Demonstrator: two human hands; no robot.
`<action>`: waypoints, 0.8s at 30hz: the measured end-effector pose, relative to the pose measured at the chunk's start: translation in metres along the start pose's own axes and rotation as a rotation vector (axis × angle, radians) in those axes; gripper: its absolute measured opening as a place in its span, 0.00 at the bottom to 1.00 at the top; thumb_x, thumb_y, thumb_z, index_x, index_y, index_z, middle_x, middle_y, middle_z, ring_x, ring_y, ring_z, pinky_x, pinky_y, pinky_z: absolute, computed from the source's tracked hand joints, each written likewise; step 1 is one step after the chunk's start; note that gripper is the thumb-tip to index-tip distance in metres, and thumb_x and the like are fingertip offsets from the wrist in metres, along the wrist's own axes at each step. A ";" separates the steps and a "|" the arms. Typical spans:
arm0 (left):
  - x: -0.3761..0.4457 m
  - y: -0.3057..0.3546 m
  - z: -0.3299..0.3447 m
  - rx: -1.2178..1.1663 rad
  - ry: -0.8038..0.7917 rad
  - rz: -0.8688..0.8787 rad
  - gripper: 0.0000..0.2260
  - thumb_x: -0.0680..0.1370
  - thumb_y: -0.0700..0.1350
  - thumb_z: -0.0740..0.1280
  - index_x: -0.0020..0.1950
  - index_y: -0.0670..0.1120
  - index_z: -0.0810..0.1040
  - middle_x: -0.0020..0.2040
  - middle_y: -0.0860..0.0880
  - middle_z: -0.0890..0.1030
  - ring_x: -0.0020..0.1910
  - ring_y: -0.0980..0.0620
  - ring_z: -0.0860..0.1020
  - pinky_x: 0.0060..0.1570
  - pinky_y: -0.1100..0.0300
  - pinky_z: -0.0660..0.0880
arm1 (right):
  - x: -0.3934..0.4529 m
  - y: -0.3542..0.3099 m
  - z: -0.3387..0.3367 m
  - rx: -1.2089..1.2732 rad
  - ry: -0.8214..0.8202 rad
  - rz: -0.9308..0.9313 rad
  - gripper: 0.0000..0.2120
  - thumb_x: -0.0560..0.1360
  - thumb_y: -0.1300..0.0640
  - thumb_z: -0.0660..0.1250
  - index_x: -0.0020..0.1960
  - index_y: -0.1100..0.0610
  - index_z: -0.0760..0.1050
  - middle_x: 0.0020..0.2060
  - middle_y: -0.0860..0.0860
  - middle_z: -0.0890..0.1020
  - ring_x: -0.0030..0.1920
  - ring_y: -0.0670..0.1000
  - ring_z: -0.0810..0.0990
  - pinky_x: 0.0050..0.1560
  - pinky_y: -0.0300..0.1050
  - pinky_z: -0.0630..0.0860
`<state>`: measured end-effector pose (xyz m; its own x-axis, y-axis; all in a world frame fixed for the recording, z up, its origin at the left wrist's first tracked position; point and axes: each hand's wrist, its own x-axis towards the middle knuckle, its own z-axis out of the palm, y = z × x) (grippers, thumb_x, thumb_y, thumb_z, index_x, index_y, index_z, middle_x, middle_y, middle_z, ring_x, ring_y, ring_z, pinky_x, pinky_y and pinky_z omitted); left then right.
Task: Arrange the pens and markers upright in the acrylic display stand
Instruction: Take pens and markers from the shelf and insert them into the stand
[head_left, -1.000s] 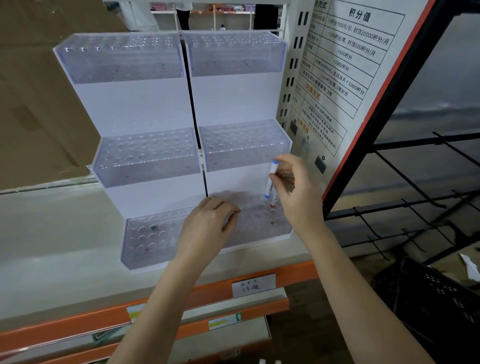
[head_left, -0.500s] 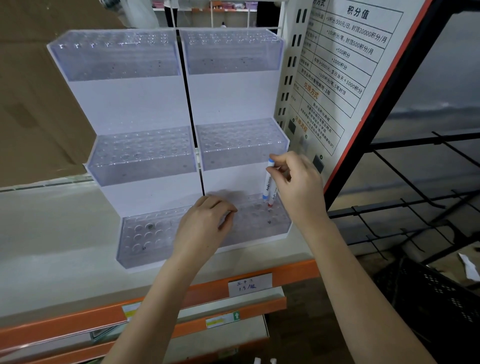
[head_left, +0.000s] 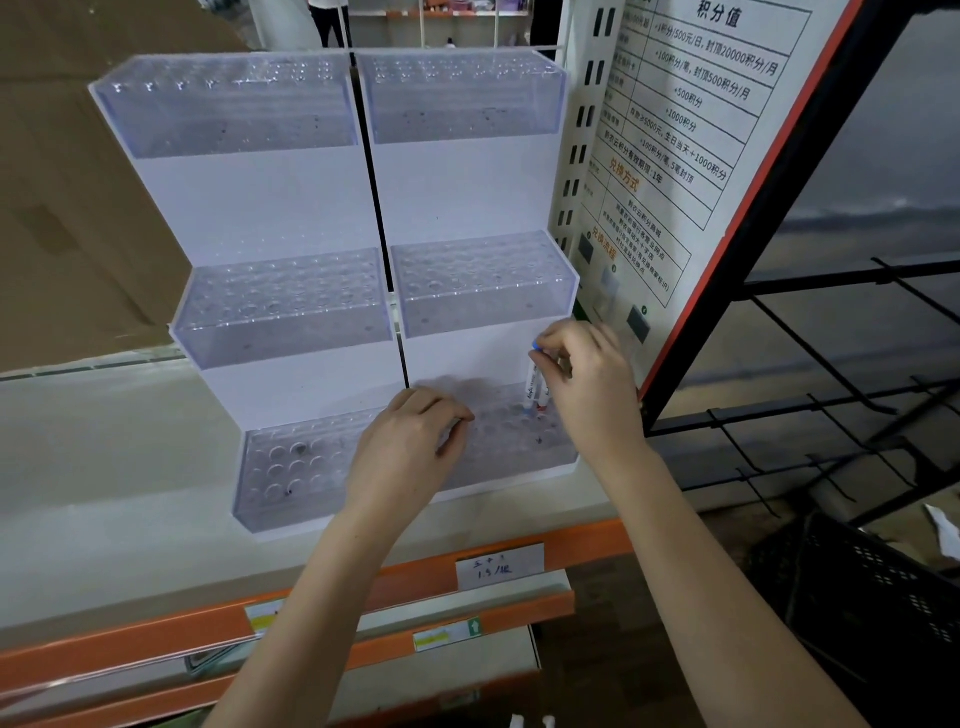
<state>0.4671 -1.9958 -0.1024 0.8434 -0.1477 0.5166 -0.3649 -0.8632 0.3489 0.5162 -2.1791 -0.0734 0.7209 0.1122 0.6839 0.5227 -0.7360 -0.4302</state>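
Note:
Two three-tier acrylic display stands (head_left: 291, 208) sit side by side on a pale shelf, each tier a clear block full of round holes. My right hand (head_left: 587, 384) pinches the top of a white marker with a blue cap (head_left: 531, 384), held upright in a back hole of the right stand's bottom tier (head_left: 519, 452). A second white marker with a red end (head_left: 542, 395) stands right beside it. My left hand (head_left: 410, 447) rests with curled fingers on the front of the bottom tiers, where the two stands meet; anything in it is hidden.
A slanted printed sign (head_left: 691, 130) with an orange edge stands just right of the stands. Black wire racking (head_left: 831, 415) fills the right side. Cardboard (head_left: 67, 208) lies behind on the left. An orange shelf rail (head_left: 467, 571) with a handwritten label runs below.
My right hand has lowered the blue-capped marker deeper into its hole in the bottom tier. My left hand has stayed in place.

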 end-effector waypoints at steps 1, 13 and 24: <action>0.000 0.001 0.000 -0.001 -0.002 0.001 0.03 0.71 0.39 0.72 0.43 0.46 0.83 0.42 0.51 0.81 0.44 0.49 0.78 0.37 0.63 0.70 | 0.001 0.000 0.000 -0.002 -0.001 -0.001 0.06 0.69 0.67 0.72 0.41 0.63 0.75 0.40 0.54 0.80 0.44 0.55 0.77 0.41 0.41 0.72; 0.002 0.001 -0.002 -0.025 -0.032 -0.007 0.03 0.73 0.40 0.69 0.43 0.46 0.83 0.43 0.52 0.80 0.45 0.52 0.76 0.38 0.64 0.70 | -0.005 -0.004 -0.016 0.075 -0.003 -0.027 0.05 0.74 0.64 0.67 0.49 0.61 0.78 0.48 0.53 0.79 0.46 0.51 0.79 0.49 0.45 0.78; -0.006 -0.010 -0.028 0.126 -0.075 -0.010 0.14 0.74 0.47 0.58 0.43 0.46 0.83 0.41 0.50 0.82 0.41 0.47 0.79 0.36 0.61 0.76 | -0.037 -0.029 0.029 0.013 -0.267 -0.163 0.09 0.70 0.61 0.69 0.50 0.60 0.79 0.45 0.54 0.81 0.48 0.56 0.79 0.52 0.43 0.70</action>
<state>0.4547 -1.9727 -0.0872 0.8758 -0.1701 0.4516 -0.3076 -0.9179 0.2508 0.4878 -2.1426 -0.1034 0.7205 0.4006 0.5660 0.6455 -0.6856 -0.3365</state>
